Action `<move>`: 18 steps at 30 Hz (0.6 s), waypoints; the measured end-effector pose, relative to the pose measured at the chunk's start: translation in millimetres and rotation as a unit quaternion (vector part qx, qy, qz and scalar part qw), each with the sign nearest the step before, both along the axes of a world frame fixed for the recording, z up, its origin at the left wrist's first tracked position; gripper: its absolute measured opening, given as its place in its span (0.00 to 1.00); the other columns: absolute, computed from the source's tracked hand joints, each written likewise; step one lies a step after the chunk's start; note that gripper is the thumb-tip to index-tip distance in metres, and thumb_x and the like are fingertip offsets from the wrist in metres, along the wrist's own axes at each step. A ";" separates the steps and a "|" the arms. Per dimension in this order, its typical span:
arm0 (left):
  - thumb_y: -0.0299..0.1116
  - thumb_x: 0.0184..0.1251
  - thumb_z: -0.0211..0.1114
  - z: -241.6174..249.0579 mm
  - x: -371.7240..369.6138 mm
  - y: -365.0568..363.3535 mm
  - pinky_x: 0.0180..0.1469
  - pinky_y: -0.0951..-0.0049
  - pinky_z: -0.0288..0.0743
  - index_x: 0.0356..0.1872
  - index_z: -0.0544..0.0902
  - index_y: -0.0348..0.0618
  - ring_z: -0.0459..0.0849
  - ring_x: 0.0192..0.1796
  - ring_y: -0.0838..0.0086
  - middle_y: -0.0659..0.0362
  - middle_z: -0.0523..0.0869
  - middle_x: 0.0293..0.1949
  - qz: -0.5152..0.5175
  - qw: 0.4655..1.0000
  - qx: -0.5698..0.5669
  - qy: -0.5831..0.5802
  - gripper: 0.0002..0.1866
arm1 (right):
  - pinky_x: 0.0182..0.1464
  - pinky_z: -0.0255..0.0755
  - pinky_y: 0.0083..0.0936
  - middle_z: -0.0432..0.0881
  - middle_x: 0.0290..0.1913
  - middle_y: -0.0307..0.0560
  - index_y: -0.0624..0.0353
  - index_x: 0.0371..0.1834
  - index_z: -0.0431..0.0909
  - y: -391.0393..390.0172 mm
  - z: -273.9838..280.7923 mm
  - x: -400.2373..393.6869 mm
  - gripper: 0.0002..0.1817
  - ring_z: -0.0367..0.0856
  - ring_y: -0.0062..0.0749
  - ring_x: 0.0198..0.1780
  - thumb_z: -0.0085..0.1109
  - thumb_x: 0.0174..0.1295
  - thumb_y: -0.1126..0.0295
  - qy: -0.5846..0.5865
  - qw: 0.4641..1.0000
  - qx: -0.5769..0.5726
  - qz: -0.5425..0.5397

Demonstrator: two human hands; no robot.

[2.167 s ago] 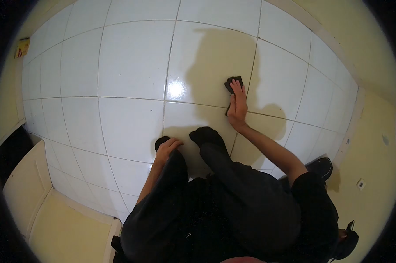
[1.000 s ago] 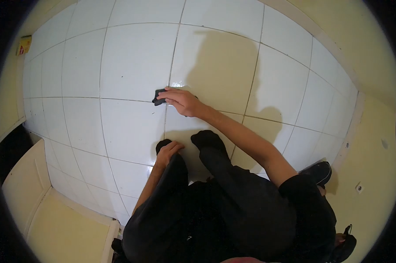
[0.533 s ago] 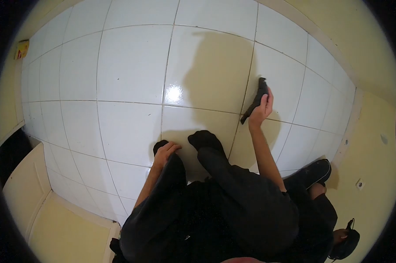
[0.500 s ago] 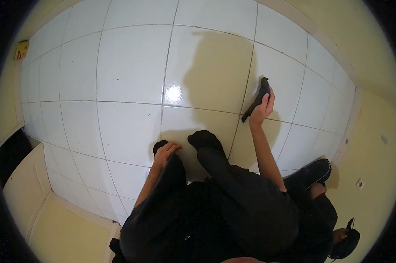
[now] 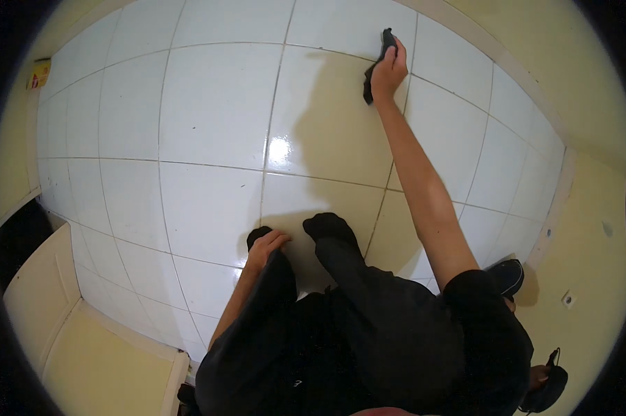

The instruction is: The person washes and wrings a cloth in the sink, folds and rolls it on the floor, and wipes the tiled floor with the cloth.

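Note:
Stretched far forward, my right hand (image 5: 390, 71) is closed round a dark cloth (image 5: 370, 84) at the white tiled floor (image 5: 212, 104). The cloth looks bunched, with its ends sticking out at both sides of my palm. My left hand (image 5: 266, 248) lies on my left lower leg just above the dark-socked foot (image 5: 259, 234). Its fingers are laid over the trouser leg, and nothing shows in them. My other socked foot (image 5: 329, 225) stands on the tiles beside it.
A pale door (image 5: 39, 267) stands at the left by a dark opening (image 5: 25, 236). A small yellow-red box (image 5: 40, 73) is at the far left wall. Close on my right is another person's dark shoe (image 5: 508, 276). Small dark specks (image 5: 194, 127) dot the tiles.
My right hand has moved forward and a little left with the cloth, the arm now stretched out. My left hand has stayed on my leg.

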State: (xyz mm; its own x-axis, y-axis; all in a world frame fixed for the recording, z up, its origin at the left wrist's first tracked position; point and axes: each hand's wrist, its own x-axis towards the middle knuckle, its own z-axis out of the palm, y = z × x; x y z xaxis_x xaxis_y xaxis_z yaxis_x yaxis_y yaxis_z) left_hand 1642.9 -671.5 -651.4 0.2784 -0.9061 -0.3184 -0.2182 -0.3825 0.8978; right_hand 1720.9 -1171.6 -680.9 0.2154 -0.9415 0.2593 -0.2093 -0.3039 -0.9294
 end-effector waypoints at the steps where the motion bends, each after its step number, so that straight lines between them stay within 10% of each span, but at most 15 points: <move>1: 0.34 0.64 0.63 -1.1 -0.3 0.8 0.45 0.61 0.81 0.52 0.83 0.39 0.86 0.44 0.53 0.51 0.85 0.45 0.001 1.000 0.002 -0.005 0.17 | 0.49 0.76 0.34 0.89 0.45 0.52 0.67 0.62 0.79 -2.9 -0.6 17.8 0.17 0.82 0.36 0.40 0.48 0.77 0.72 -0.002 1.000 -0.013 0.003; 9: 0.24 0.55 0.67 2.9 -4.2 0.1 0.47 0.60 0.83 0.51 0.83 0.41 0.87 0.45 0.55 0.52 0.85 0.46 0.016 0.998 -0.019 -0.066 0.19 | 0.53 0.77 0.42 0.88 0.47 0.62 0.65 0.58 0.80 -22.4 -25.3 114.7 0.15 0.87 0.57 0.48 0.49 0.75 0.73 0.033 0.994 -0.063 0.080; 15: 0.23 0.57 0.67 3.4 -3.8 3.3 0.47 0.60 0.83 0.52 0.82 0.41 0.87 0.48 0.54 0.51 0.84 0.47 0.021 0.999 -0.014 -0.041 0.19 | 0.51 0.77 0.43 0.88 0.42 0.58 0.60 0.59 0.82 -25.5 -40.6 184.8 0.15 0.86 0.55 0.44 0.52 0.75 0.70 0.044 0.982 -0.115 0.140; 18: 0.23 0.59 0.67 -7.2 -10.5 11.1 0.46 0.62 0.84 0.53 0.82 0.41 0.88 0.48 0.57 0.52 0.85 0.49 0.115 0.992 0.021 0.049 0.19 | 0.66 0.74 0.45 0.82 0.61 0.65 0.64 0.62 0.78 -18.7 -39.7 211.9 0.16 0.79 0.62 0.64 0.53 0.76 0.72 0.050 0.970 -0.118 0.208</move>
State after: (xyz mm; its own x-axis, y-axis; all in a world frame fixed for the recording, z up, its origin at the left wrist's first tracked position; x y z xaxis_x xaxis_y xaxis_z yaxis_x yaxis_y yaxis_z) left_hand 1632.4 -660.4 -658.6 0.4420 -0.8075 -0.3907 -0.0338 -0.4503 0.8923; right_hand 1932.7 -1190.3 -720.7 0.5991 -0.6843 0.4157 -0.1081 -0.5835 -0.8049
